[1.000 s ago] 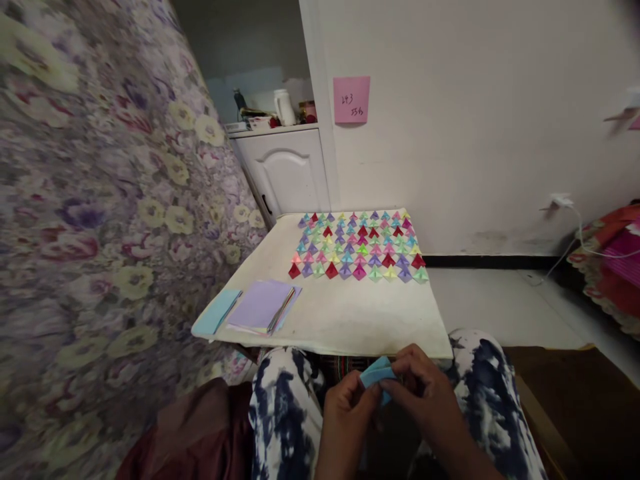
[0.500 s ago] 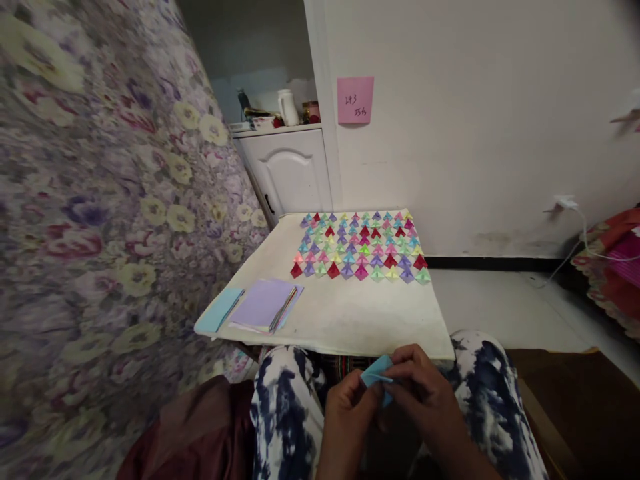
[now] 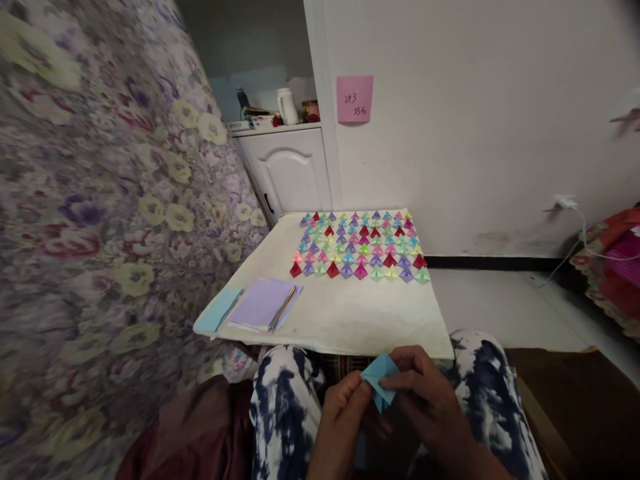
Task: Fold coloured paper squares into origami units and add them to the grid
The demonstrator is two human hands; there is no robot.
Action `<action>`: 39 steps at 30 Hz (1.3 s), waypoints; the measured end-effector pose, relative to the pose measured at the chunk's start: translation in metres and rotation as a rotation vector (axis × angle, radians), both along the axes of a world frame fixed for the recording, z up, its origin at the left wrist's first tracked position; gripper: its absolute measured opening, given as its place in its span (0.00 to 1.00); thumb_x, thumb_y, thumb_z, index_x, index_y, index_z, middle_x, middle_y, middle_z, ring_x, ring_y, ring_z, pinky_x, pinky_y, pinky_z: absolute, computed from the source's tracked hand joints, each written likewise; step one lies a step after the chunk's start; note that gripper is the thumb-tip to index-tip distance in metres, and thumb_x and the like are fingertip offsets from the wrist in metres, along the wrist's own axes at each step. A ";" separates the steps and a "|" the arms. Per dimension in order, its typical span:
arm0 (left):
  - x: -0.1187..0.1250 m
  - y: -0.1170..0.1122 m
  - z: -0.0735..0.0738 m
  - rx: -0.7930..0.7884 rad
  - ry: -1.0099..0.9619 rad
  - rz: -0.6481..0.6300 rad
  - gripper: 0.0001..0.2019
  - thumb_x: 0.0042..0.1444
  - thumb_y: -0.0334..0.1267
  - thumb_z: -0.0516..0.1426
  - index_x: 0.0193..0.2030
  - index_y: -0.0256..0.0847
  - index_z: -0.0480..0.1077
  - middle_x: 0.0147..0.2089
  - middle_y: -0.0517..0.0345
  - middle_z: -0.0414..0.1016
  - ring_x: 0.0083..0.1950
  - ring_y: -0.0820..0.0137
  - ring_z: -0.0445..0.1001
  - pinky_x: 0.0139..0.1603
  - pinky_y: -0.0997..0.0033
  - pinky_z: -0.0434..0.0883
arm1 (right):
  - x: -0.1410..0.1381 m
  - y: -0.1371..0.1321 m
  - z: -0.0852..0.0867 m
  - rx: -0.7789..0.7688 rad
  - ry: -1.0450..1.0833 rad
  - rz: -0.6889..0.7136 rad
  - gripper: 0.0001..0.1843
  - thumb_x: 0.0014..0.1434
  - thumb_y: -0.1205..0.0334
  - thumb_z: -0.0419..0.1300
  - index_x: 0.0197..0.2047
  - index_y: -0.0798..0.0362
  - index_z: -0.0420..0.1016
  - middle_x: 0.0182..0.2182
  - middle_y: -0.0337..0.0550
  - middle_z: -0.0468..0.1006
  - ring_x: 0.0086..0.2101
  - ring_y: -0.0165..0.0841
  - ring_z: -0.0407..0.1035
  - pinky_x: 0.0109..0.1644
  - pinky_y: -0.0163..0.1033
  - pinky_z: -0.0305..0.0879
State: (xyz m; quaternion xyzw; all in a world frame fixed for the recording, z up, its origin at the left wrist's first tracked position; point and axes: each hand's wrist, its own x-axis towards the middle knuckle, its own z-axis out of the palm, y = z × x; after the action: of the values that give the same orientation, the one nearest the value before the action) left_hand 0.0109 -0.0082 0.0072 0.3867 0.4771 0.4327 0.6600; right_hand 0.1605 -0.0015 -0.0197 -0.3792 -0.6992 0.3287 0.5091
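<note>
Above my lap, just off the table's near edge, a light blue folded paper [image 3: 381,373] is held between both hands. My left hand [image 3: 345,403] pinches its left corner between thumb and fingers. On the paper's right side, my right hand [image 3: 420,383] grips it, with a finger pressing on the face. The paper shows creased, angled flaps and a point hanging downward. Farther off, several rows of small folded paper pieces [image 3: 360,270] in many colours lie on the cream table [image 3: 345,320].
On the table's left lie a stack of purple-topped paper sheets [image 3: 263,303] and a light blue paper stack [image 3: 219,310]. A floral curtain [image 3: 125,220] hangs at left. A pink note [image 3: 355,99] is on the wall, beside a white cabinet [image 3: 290,170].
The blue paper has been turned and opened out, so more of its face shows. My right fingers have shifted onto its face; my left hand has stayed nearly in place.
</note>
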 end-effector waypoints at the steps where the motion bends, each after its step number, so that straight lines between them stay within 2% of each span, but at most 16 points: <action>1: -0.001 0.001 -0.002 -0.008 -0.038 -0.004 0.17 0.53 0.48 0.54 0.30 0.34 0.70 0.19 0.59 0.68 0.21 0.73 0.66 0.23 0.76 0.63 | 0.001 0.000 0.001 0.013 -0.011 0.008 0.17 0.56 0.74 0.51 0.40 0.44 0.73 0.43 0.44 0.65 0.38 0.34 0.67 0.40 0.39 0.66; 5: -0.003 0.004 -0.007 -0.041 -0.167 -0.017 0.19 0.51 0.51 0.54 0.29 0.34 0.69 0.19 0.57 0.68 0.22 0.68 0.70 0.23 0.71 0.67 | 0.002 0.000 0.001 0.052 -0.043 0.014 0.20 0.56 0.74 0.51 0.44 0.42 0.72 0.44 0.45 0.65 0.40 0.35 0.67 0.41 0.40 0.65; 9: -0.003 0.004 -0.004 -0.028 -0.085 0.012 0.16 0.52 0.49 0.56 0.29 0.34 0.69 0.20 0.59 0.68 0.21 0.72 0.68 0.22 0.75 0.65 | 0.000 -0.002 0.003 0.042 -0.015 0.073 0.22 0.56 0.74 0.50 0.47 0.41 0.71 0.45 0.45 0.65 0.41 0.35 0.67 0.42 0.40 0.65; 12: -0.002 0.002 -0.001 -0.011 -0.003 0.029 0.15 0.52 0.47 0.56 0.32 0.34 0.70 0.20 0.60 0.69 0.20 0.74 0.67 0.22 0.77 0.63 | -0.001 -0.004 0.007 -0.005 0.050 0.121 0.18 0.57 0.72 0.50 0.44 0.43 0.72 0.45 0.46 0.66 0.41 0.36 0.67 0.43 0.40 0.65; 15: -0.004 0.002 0.000 0.000 0.056 0.017 0.16 0.52 0.48 0.56 0.32 0.34 0.71 0.20 0.59 0.70 0.21 0.73 0.68 0.22 0.78 0.63 | -0.002 -0.003 0.010 -0.134 0.166 0.039 0.10 0.58 0.64 0.51 0.40 0.49 0.73 0.44 0.47 0.69 0.41 0.38 0.67 0.42 0.39 0.64; 18: -0.007 0.003 0.000 0.019 0.095 -0.043 0.16 0.53 0.48 0.55 0.31 0.35 0.70 0.21 0.59 0.71 0.22 0.73 0.69 0.24 0.77 0.64 | -0.004 0.002 0.009 -0.379 0.260 -0.072 0.10 0.57 0.56 0.55 0.39 0.52 0.71 0.32 0.44 0.72 0.32 0.34 0.68 0.33 0.35 0.64; 21: -0.008 0.004 -0.001 0.063 0.129 -0.066 0.15 0.53 0.48 0.55 0.30 0.36 0.70 0.21 0.59 0.71 0.23 0.72 0.70 0.26 0.76 0.66 | -0.007 0.007 0.004 -0.581 0.287 -0.039 0.13 0.53 0.52 0.59 0.32 0.54 0.70 0.24 0.38 0.71 0.24 0.29 0.64 0.25 0.30 0.59; 25: -0.007 0.006 -0.006 0.033 0.040 -0.062 0.15 0.52 0.47 0.56 0.30 0.35 0.70 0.23 0.59 0.71 0.25 0.71 0.71 0.26 0.74 0.67 | -0.010 0.008 -0.004 -0.709 0.423 0.037 0.17 0.49 0.50 0.62 0.25 0.55 0.65 0.16 0.31 0.63 0.16 0.21 0.53 0.18 0.27 0.49; 27: -0.008 0.007 -0.010 0.008 -0.037 -0.049 0.15 0.52 0.47 0.56 0.31 0.35 0.70 0.23 0.58 0.71 0.26 0.69 0.72 0.26 0.74 0.67 | -0.011 0.007 -0.007 -0.739 0.502 0.047 0.17 0.50 0.51 0.62 0.25 0.54 0.64 0.15 0.29 0.60 0.15 0.20 0.49 0.16 0.26 0.46; 30: -0.011 0.007 -0.014 -0.004 -0.091 -0.044 0.14 0.51 0.46 0.57 0.32 0.34 0.70 0.26 0.55 0.73 0.28 0.68 0.74 0.28 0.74 0.68 | -0.013 0.006 -0.010 -0.764 0.579 0.065 0.16 0.51 0.52 0.62 0.26 0.54 0.63 0.13 0.27 0.59 0.14 0.20 0.49 0.16 0.26 0.47; 36: -0.018 0.009 -0.014 0.006 0.016 -0.077 0.12 0.48 0.43 0.60 0.28 0.35 0.69 0.26 0.56 0.75 0.28 0.69 0.74 0.30 0.73 0.69 | -0.017 0.007 -0.007 -0.707 0.541 0.077 0.16 0.52 0.52 0.61 0.25 0.54 0.63 0.14 0.30 0.64 0.15 0.22 0.55 0.20 0.28 0.54; 39: -0.015 0.009 -0.013 0.020 0.049 -0.018 0.12 0.48 0.43 0.60 0.26 0.36 0.68 0.23 0.58 0.74 0.27 0.71 0.73 0.29 0.75 0.68 | -0.018 0.006 -0.003 -0.691 0.475 0.071 0.16 0.50 0.52 0.61 0.25 0.55 0.64 0.15 0.33 0.67 0.17 0.23 0.58 0.22 0.30 0.55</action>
State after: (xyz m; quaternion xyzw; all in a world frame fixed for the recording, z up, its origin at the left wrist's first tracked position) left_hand -0.0039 0.0009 -0.0056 0.4079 0.4855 0.4219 0.6480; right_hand 0.1422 0.0046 -0.0224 -0.4169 -0.4237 0.6395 0.4877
